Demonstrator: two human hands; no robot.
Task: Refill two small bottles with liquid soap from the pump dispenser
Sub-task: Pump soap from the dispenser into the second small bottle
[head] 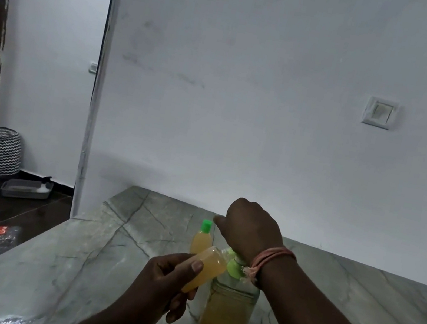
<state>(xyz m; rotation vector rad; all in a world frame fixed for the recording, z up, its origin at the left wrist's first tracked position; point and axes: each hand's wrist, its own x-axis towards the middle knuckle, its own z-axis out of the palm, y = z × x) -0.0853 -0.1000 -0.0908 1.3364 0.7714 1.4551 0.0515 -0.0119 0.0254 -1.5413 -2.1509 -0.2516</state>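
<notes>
We held the small uncapped plastic bottle of amber soap (205,269) tilted in our left hand (165,282), its mouth at the spout of the clear green-topped pump dispenser (228,307) on the grey stone surface (352,306). Our right hand (249,229), fingers curled, pressed the pump head. The green-capped small bottle (202,235) stood behind, seemingly filled. Next, we judged, came capping.

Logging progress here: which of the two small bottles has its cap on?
The small bottle standing on the counter behind the dispenser wears a green cap; the one in the left hand is tilted and uncapped.
</notes>
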